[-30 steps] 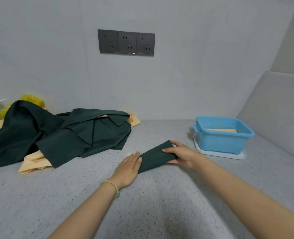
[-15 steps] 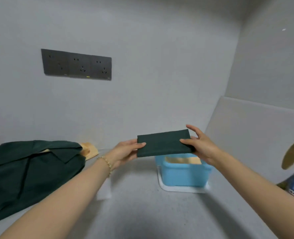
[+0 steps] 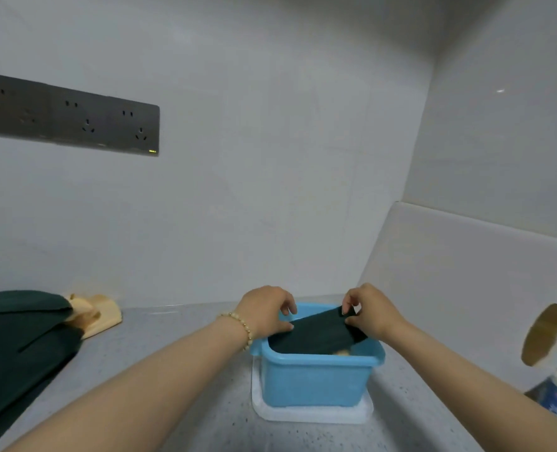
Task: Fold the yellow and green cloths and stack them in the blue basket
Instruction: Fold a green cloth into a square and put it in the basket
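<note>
Over the basket (image 3: 316,380), your folded cloth (image 3: 316,331) hangs tilted, half inside, so it could flop open or land crooked on the yellow cloth (image 3: 342,352) below if you let go too soon. Your left hand (image 3: 267,309) pinches its left end and your right hand (image 3: 371,313) pinches its right end. Both hands reach over the rim with fingers curled down.

1. I see the left hand (image 3: 267,309) and right hand (image 3: 371,313) pinching the folded green cloth (image 3: 316,331) by its ends.
2. It sits tilted in the blue basket (image 3: 313,380) mouth, above a yellow cloth (image 3: 341,352).
</note>
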{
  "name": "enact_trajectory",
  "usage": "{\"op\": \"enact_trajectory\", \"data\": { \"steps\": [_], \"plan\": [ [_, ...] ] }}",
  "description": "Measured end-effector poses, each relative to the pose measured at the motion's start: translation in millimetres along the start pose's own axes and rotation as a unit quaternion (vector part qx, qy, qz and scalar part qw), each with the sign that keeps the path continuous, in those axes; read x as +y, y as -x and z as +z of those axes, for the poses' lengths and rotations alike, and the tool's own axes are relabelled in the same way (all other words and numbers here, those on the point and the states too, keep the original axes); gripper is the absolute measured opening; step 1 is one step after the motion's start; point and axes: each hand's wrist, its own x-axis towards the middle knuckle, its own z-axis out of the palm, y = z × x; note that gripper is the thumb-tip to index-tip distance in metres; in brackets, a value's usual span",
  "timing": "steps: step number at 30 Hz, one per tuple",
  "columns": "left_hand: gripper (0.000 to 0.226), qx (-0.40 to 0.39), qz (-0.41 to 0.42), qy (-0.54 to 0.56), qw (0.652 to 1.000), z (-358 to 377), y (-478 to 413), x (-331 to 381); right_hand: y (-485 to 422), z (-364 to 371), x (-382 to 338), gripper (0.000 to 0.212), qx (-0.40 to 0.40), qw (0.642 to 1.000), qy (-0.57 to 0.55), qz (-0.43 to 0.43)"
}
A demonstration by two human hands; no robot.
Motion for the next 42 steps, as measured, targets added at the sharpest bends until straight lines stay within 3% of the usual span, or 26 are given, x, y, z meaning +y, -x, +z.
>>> {"op": "enact_trajectory", "data": {
  "steps": [3,5,8,12,17,21,23,26,30,34,37,42],
  "plan": [
    [0.058,-0.06,0.005,-0.038,0.997,12.1,-3.3,11.2,-1.2,-1.1,-2.5,0.014,0.003,0.999,-0.024,0.022],
    [0.071,-0.093,-0.01,-0.04,0.995,19.3,-5.7,18.4,-1.9,-5.6,-3.3,0.015,0.031,0.988,-0.144,0.047],
    [0.065,-0.079,-0.01,-0.056,0.995,27.4,-7.4,26.4,0.2,-14.1,-4.0,0.019,0.043,0.934,-0.34,0.099],
    [0.057,-0.039,0.015,-0.113,0.993,26.0,-3.8,25.1,5.7,-16.3,-0.4,0.017,0.012,0.901,-0.414,0.128],
    [0.039,0.064,0.106,-0.202,0.972,11.1,4.5,11.7,11.4,-8.3,4.8,0.015,0.029,0.967,-0.252,0.041],
    [0.032,0.005,0.14,-0.263,0.954,8.5,1.1,17.4,12.7,2.9,-4.6,0.012,0.036,0.997,-0.035,-0.066],
    [0.029,-0.039,0.127,-0.295,0.946,11.9,-4.3,24.7,13.4,9.0,-9.0,0.013,0.008,0.991,0.086,-0.105],
    [0.027,-0.088,0.077,-0.335,0.935,19.5,-8.9,33.3,13.1,14.9,-15.9,0.017,-0.028,0.981,0.161,-0.106],
    [0.027,-0.17,-0.003,-0.299,0.939,19.9,-10.1,34.1,8.4,13.7,-27.0,0.026,-0.145,0.942,0.286,-0.094],
    [0.057,-0.21,-0.064,-0.199,0.955,12.5,-2.0,32.0,5.7,10.0,-24.5,0.043,-0.163,0.918,0.341,-0.121],
    [0.06,-0.267,-0.113,-0.094,0.952,9.4,0.9,24.9,2.8,11.0,-18.9,0.063,-0.24,0.934,0.26,-0.045],
    [0.053,-0.27,-0.059,-0.186,0.943,13.7,13.9,37.9,10.4,25.6,-21.6,0.058,-0.305,0.928,0.213,0.009]
  ]
}}
